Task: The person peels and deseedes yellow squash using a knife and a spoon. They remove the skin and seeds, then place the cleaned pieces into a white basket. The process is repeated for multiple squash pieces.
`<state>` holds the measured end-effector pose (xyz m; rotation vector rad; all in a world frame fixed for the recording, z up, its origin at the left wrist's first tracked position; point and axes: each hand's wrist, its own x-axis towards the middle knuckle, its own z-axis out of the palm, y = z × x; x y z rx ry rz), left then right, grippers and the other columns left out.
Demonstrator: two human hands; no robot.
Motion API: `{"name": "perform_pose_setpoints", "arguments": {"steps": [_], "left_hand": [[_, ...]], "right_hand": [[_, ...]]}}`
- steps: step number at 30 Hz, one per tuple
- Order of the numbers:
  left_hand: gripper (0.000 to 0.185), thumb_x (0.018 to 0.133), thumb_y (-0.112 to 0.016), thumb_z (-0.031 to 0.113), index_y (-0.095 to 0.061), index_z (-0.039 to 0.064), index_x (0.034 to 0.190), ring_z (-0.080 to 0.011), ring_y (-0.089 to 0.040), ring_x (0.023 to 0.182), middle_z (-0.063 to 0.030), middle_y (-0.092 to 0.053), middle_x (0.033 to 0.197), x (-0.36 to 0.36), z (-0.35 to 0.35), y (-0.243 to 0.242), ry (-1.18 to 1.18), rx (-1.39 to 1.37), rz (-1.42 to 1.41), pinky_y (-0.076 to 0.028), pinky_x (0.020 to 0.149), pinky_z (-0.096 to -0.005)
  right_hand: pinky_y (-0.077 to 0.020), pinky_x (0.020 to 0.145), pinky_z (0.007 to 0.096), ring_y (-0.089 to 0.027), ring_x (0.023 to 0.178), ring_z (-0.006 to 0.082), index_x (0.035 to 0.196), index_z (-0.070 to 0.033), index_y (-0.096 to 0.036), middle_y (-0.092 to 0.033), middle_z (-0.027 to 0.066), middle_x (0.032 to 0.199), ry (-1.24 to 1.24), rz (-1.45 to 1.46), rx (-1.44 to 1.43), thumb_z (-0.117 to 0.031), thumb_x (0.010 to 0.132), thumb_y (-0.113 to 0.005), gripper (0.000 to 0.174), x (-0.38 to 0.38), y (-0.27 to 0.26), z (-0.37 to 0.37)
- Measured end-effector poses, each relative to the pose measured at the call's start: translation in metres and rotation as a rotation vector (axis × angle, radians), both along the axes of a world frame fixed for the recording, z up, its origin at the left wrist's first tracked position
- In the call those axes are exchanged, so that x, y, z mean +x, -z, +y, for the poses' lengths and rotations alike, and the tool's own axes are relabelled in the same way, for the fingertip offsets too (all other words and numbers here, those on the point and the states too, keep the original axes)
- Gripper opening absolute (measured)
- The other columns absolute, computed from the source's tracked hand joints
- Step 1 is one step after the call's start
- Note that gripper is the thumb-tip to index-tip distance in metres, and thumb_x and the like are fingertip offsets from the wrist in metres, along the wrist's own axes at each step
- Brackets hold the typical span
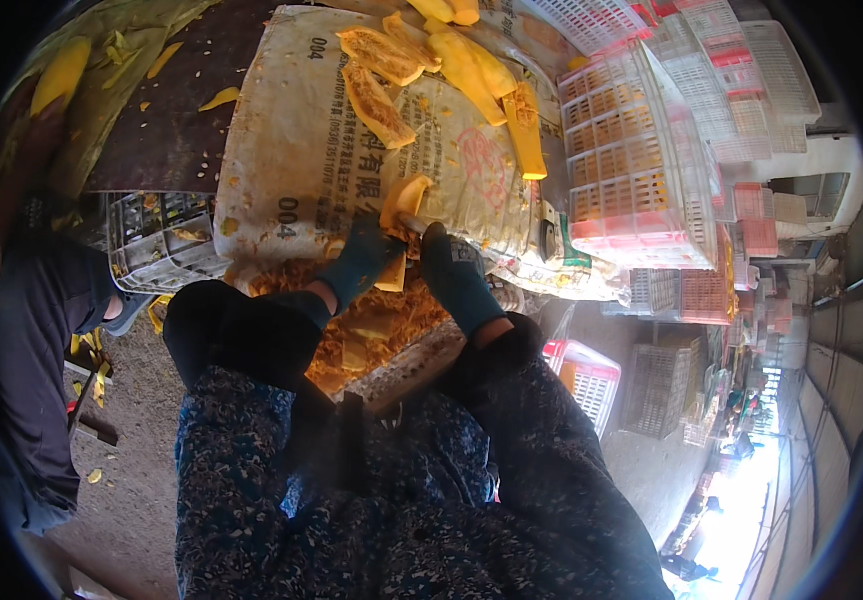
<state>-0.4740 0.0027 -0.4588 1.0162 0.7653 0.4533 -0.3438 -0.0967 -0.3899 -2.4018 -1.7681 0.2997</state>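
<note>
My left hand (360, 259), in a blue-green glove, grips a piece of peeled orange squash (404, 201) near the front edge of a sack-covered surface (274, 135). My right hand (455, 274), gloved alike, is closed on a tool with a rounded metal part (411, 223) that touches the squash; its exact kind cannot be told. Beneath both hands a plastic crate (409, 364) holds stringy squash pulp (371, 330) and some pale pieces. Farther up the sacks lie hollowed squash halves (377, 105) and long peeled squash pieces (469, 67).
Stacked white and pink plastic crates (637, 157) stand close on the right, some holding orange pieces. A grey crate (165, 240) is at the left of the sacks. Another person's hand (45, 124) holds a yellow squash (62, 75) at the far left. Peelings (99, 375) litter the floor.
</note>
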Motion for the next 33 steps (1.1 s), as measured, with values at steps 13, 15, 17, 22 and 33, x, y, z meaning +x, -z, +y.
{"name": "perform_pose_setpoints", "arguments": {"steps": [13,15,17,22,33], "left_hand": [[0.033,0.087,-0.073,0.008,-0.06,0.0,0.116,-0.0181,-0.066,0.087,-0.0123,-0.067,0.105,-0.01,0.01,-0.02,0.133,0.18,-0.073,-0.057,0.073,-0.0338],[0.033,0.087,-0.073,0.007,-0.06,0.0,0.117,-0.0174,-0.066,0.088,-0.0118,-0.066,0.107,-0.009,0.01,-0.018,0.125,-0.009,-0.084,-0.057,0.073,-0.0325],[0.032,0.087,-0.071,0.003,-0.059,-0.001,0.116,-0.0181,-0.065,0.089,-0.0114,-0.067,0.104,-0.005,0.008,-0.013,-0.004,-0.203,-0.154,-0.055,0.076,-0.0319],[0.036,0.087,-0.07,0.004,-0.056,-0.001,0.12,-0.0192,-0.064,0.092,-0.0111,-0.065,0.107,-0.003,0.005,0.006,0.038,0.108,-0.208,-0.054,0.077,-0.0326],[0.035,0.088,-0.071,0.008,-0.057,0.0,0.12,-0.0197,-0.067,0.086,-0.0115,-0.066,0.104,-0.006,0.011,0.007,0.21,0.325,0.137,-0.059,0.074,-0.034]], "right_hand": [[-0.0486,0.064,0.0555,-0.063,0.074,0.0465,0.092,-0.003,-0.052,-0.064,0.0241,0.074,0.047,0.053,0.105,-0.016,0.09,-0.056,0.014,0.006,-0.02,0.029],[-0.0492,0.063,0.0531,-0.063,0.074,0.0442,0.091,-0.003,-0.052,-0.063,0.0221,0.074,-0.022,0.079,0.098,-0.014,0.087,-0.06,0.013,0.005,-0.018,0.033],[-0.0493,0.062,0.0518,-0.063,0.075,0.0432,0.093,-0.004,-0.053,-0.063,0.0215,0.075,-0.053,0.119,0.066,-0.012,0.086,-0.062,0.014,0.001,-0.013,0.028],[-0.0484,0.06,0.0507,-0.063,0.073,0.0422,0.097,-0.006,-0.053,-0.061,0.0215,0.076,-0.117,0.078,0.13,-0.011,0.087,-0.059,0.013,-0.004,-0.003,0.011],[-0.0481,0.063,0.0523,-0.062,0.075,0.0472,0.095,-0.002,-0.053,-0.061,0.0262,0.073,-0.169,0.155,0.067,-0.014,0.092,-0.053,0.013,-0.005,-0.015,-0.018]]}}
